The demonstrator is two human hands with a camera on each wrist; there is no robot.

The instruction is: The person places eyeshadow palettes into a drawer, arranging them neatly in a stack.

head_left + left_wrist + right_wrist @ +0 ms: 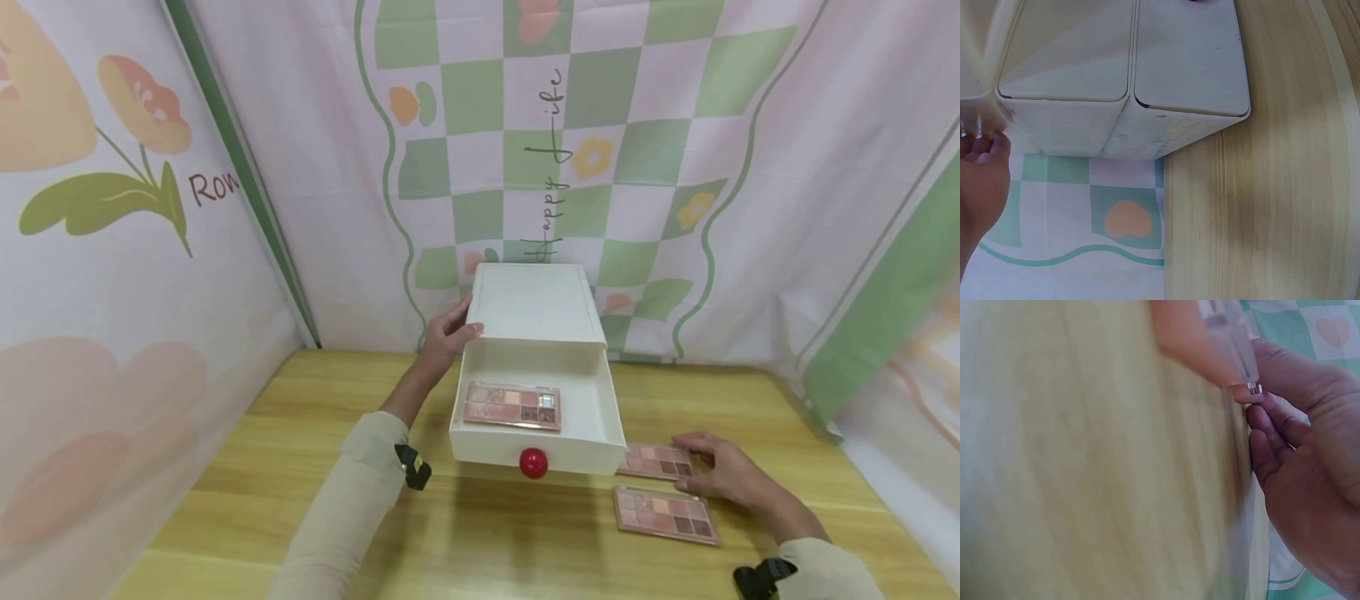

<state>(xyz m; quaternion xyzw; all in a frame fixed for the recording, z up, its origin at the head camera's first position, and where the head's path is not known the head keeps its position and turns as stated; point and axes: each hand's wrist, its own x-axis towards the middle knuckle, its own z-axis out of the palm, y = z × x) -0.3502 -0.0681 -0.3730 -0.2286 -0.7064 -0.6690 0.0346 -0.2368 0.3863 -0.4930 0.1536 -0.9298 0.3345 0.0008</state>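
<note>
A white drawer cabinet [534,302] stands against the back cloth, its top drawer [577,371] pulled out. One eyeshadow palette [495,406] lies inside that drawer, behind the round red knob [533,463]. My left hand [447,337] grips the cabinet's upper left side, thumb at the front edge of the top. In the left wrist view, the fingers bend against the side wall. To the right, my right hand [723,475] pinches the right end of another palette [651,461]; the drawer front covers part of its left end. Nearer the front lies a third palette [666,515].
Below the open drawer, more white drawer fronts [1191,56] show in the left wrist view. The wooden table [315,475] ends at a patterned cloth [525,108] behind and cloth walls at both sides. The open drawer juts out over the table.
</note>
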